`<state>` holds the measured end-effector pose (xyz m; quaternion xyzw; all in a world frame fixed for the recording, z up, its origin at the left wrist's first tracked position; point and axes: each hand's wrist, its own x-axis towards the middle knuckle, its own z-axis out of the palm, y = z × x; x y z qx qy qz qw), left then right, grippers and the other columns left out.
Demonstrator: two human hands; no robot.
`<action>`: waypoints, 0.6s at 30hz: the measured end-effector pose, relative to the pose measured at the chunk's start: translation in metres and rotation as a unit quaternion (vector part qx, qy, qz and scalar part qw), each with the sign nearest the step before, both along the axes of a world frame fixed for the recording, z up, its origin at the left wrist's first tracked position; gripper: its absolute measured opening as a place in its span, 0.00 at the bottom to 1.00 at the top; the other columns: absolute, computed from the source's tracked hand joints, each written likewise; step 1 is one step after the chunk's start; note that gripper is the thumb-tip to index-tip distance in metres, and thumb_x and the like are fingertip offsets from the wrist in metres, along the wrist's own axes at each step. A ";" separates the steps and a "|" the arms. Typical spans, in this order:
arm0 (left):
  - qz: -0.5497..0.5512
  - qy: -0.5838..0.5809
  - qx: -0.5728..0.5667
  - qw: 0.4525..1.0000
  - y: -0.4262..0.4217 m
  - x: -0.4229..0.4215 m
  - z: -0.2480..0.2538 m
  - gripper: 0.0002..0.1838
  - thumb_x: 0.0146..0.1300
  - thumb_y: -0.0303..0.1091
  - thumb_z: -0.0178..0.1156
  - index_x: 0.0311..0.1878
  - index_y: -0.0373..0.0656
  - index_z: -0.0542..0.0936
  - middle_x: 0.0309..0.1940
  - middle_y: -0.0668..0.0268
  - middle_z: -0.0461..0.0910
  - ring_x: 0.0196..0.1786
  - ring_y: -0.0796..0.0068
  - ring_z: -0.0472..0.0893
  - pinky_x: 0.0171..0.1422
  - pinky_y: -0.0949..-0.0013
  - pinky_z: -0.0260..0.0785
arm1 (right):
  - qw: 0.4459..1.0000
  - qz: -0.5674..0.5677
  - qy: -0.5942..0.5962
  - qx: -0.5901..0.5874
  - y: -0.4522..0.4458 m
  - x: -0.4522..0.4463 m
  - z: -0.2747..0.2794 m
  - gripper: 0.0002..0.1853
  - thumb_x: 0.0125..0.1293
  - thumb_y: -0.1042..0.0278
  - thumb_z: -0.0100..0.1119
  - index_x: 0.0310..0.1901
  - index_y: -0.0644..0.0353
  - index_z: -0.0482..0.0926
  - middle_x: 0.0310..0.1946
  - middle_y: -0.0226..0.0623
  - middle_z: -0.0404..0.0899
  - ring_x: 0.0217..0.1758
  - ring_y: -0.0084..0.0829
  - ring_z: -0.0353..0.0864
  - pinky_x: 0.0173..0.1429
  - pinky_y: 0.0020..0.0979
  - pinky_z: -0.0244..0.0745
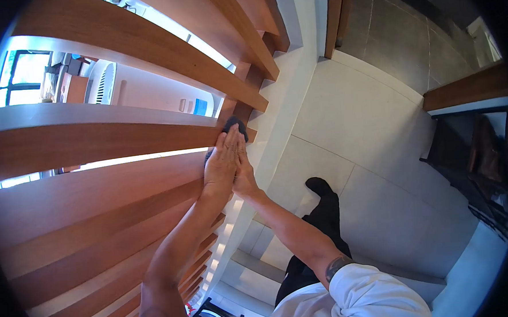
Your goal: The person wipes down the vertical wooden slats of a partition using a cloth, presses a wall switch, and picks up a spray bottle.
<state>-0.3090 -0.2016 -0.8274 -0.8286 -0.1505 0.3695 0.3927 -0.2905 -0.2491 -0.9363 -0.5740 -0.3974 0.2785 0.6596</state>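
I'm going off the head feed, with the slat (109, 144) under the hands as my landmark. The dark grey cloth (238, 129) is at the slat's right end, bunched, part of it showing above the fingertips and a second bit at the left hand's outer edge. My left hand (222, 163) is on the cloth near that end, fingers straight and close together, pointing up the view. My right hand (243, 173) sits just right of it, touching it, fingers also straight and together. Grip: both press against the cloth; the palm sides are hidden, so I can't tell whether either one closes around it. More brown slats (136, 47) sit above and below the landmark slat. A white ledge (271, 129) runs just past its right end, and the pale tiled floor (373, 132) spreads beyond. A dark-covered foot (320, 186) is on that floor, lower right of the slat. Through the gap above the slat I see a white panel (147, 89) with a blue label (200, 107).
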 end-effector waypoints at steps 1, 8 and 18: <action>0.005 0.001 -0.002 1.000 0.001 -0.002 -0.016 0.39 0.70 0.46 0.47 0.80 0.44 0.49 0.82 0.62 0.44 0.84 0.61 0.36 0.82 0.47 0.17 | 1.000 0.005 0.001 -0.002 -0.001 0.001 -0.010 0.42 0.63 0.71 0.66 0.76 0.63 0.55 0.79 0.56 0.41 0.82 0.52 0.43 0.80 0.42 0.52; 0.001 0.010 -0.047 0.999 0.010 0.005 -0.102 0.38 0.70 0.45 0.47 0.79 0.39 0.52 0.81 0.60 0.45 0.84 0.60 0.36 0.82 0.48 0.19 | 0.997 0.035 -0.011 -0.070 -0.006 0.022 -0.074 0.41 0.60 0.72 0.68 0.74 0.61 0.59 0.79 0.54 0.44 0.81 0.48 0.50 0.76 0.39 0.61; 0.281 -0.218 -0.306 0.883 -0.026 0.026 -0.090 0.13 0.59 0.40 0.59 0.39 0.46 0.88 0.42 0.61 0.87 0.54 0.58 0.83 0.75 0.41 0.52 | 0.948 0.205 0.054 -0.237 -0.058 0.086 -0.064 0.12 0.55 0.70 0.65 0.40 0.67 0.82 0.30 0.50 0.85 0.34 0.31 0.83 0.38 0.38 0.76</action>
